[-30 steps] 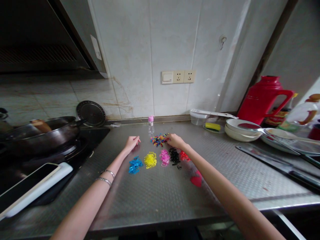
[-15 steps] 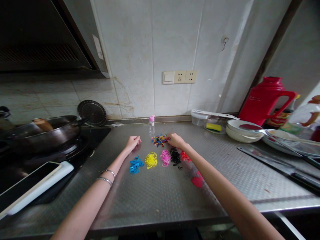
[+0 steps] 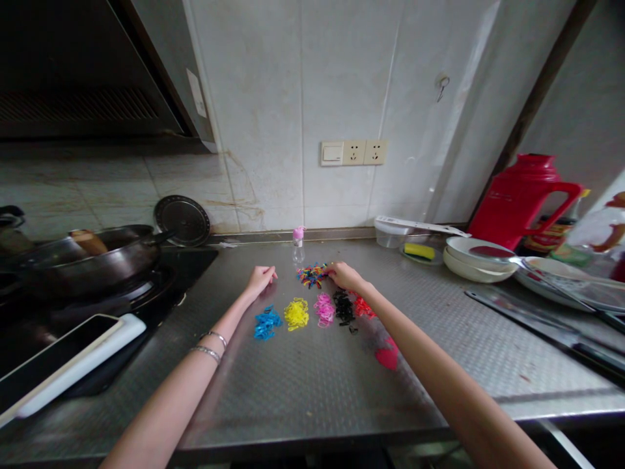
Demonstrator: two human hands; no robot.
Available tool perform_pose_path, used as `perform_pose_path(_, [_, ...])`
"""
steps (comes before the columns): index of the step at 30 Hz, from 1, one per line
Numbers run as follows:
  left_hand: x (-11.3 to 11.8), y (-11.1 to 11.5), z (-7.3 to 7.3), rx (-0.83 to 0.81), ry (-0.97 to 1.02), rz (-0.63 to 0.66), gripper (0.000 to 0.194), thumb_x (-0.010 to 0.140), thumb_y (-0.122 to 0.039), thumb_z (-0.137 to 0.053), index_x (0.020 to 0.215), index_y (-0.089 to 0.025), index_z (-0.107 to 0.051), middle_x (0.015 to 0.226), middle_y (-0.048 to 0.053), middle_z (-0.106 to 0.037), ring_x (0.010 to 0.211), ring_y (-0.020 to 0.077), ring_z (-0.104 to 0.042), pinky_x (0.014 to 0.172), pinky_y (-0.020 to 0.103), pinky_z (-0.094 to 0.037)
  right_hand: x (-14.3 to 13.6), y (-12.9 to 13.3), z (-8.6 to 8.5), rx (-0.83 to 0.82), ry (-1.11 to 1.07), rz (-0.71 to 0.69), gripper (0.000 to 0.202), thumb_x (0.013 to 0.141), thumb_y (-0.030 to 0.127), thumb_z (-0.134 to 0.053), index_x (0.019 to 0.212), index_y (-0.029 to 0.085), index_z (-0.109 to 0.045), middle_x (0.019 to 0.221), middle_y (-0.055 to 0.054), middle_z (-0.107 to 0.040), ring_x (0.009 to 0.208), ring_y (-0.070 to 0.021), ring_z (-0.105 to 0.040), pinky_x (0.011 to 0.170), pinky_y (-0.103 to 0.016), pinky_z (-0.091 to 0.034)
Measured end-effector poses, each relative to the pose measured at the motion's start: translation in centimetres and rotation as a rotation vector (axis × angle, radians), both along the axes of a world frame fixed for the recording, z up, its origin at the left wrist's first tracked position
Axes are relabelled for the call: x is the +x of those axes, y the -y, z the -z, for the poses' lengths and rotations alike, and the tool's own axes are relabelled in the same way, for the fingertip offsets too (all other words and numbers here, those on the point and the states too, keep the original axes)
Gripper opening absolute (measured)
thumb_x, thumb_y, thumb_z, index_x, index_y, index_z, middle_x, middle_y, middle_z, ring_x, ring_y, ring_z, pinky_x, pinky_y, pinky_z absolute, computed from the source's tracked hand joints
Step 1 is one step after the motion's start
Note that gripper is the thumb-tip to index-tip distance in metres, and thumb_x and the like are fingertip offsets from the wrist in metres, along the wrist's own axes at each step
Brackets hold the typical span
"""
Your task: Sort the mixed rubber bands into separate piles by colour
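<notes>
A mixed-colour pile of small loops that look like rubber bands (image 3: 311, 276) lies on the steel counter. My right hand (image 3: 343, 275) is at its right edge, fingers pinched together at the loops; what they hold is too small to see. To the left of the pile, my left hand (image 3: 261, 280) rests with fingers curled closed, their inside hidden. Nearer me, sorted by colour, are blue loops (image 3: 267, 322), yellow loops (image 3: 296, 314), pink loops (image 3: 324, 309), black loops (image 3: 344, 307) and red loops (image 3: 362, 306), the last partly behind my right forearm.
A clear bottle with a pink cap (image 3: 299, 245) stands behind the pile. Leftward are a phone (image 3: 58, 358) and a pan (image 3: 107, 255) on the stove. To the right lie a knife (image 3: 532, 322), bowls (image 3: 476, 266), a sponge (image 3: 418, 251) and a red flask (image 3: 520, 202).
The view has shifted slightly. My right hand stays at the right edge of the mixed pile with its fingers shifting a little; my left hand keeps its place.
</notes>
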State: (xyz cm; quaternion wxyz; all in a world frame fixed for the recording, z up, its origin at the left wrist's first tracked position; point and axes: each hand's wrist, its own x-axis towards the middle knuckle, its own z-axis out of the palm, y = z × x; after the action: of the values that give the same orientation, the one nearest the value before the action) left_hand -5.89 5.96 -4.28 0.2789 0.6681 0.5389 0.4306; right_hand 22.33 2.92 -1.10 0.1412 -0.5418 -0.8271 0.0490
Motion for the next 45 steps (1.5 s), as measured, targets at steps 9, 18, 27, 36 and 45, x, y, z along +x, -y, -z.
perform_pose_path(9, [0.0, 0.0, 0.0, 0.001, -0.009, -0.003, 0.036, 0.072, -0.042, -0.042, 0.054, -0.014, -0.056, 0.041, -0.002, -0.044, 0.039, 0.0086, -0.039, 0.043, 0.021, -0.028, 0.6, 1.0, -0.6, 0.019, -0.044, 0.018, 0.031, 0.081, 0.016, -0.038, 0.101, 0.021, -0.061, 0.099, -0.006, -0.064, 0.092, -0.0150, -0.056, 0.076, -0.020, -0.039])
perform_pose_path(18, [0.0, -0.3, 0.2, 0.024, -0.035, -0.018, 0.036, 0.073, -0.040, -0.041, 0.054, -0.014, -0.057, 0.041, -0.002, -0.045, 0.039, 0.0081, -0.038, 0.042, 0.020, -0.027, 3.1, 2.5, -1.4, 0.044, -0.056, -0.019, 0.032, 0.075, 0.012, -0.043, 0.097, 0.022, -0.064, 0.099, -0.005, -0.063, 0.092, -0.0150, -0.056, 0.080, -0.021, -0.039])
perform_pose_path(27, [0.2, 0.2, -0.1, 0.007, -0.039, -0.022, 0.036, 0.072, -0.040, -0.041, 0.053, -0.014, -0.057, 0.040, -0.002, -0.045, 0.037, 0.0080, -0.038, 0.042, 0.020, -0.028, 4.0, 4.8, -0.5, -0.036, -0.083, -0.072, 0.030, 0.074, 0.013, -0.044, 0.094, 0.021, -0.065, 0.095, -0.004, -0.064, 0.088, -0.0142, -0.057, 0.078, -0.021, -0.041])
perform_pose_path(36, [0.2, 0.1, 0.0, 0.015, -0.065, 0.002, 0.036, 0.073, -0.041, -0.041, 0.053, -0.014, -0.057, 0.041, -0.002, -0.045, 0.038, 0.0083, -0.039, 0.043, 0.020, -0.027, 5.2, 4.7, 0.1, 0.095, -0.223, -0.043, 0.029, 0.076, 0.015, -0.043, 0.096, 0.020, -0.064, 0.099, -0.004, -0.063, 0.092, -0.0147, -0.055, 0.082, -0.024, -0.039])
perform_pose_path(45, [1.0, 0.3, -0.9, 0.036, -0.257, -0.046, 0.028, 0.068, -0.032, -0.046, 0.050, -0.014, -0.058, 0.042, 0.000, -0.050, 0.042, 0.0111, -0.046, 0.045, 0.022, -0.029, 8.6, 4.5, 0.9, 0.130, -0.197, 0.146, 0.030, 0.075, 0.019, -0.043, 0.095, 0.018, -0.065, 0.097, -0.005, -0.064, 0.092, -0.0157, -0.056, 0.082, -0.023, -0.040])
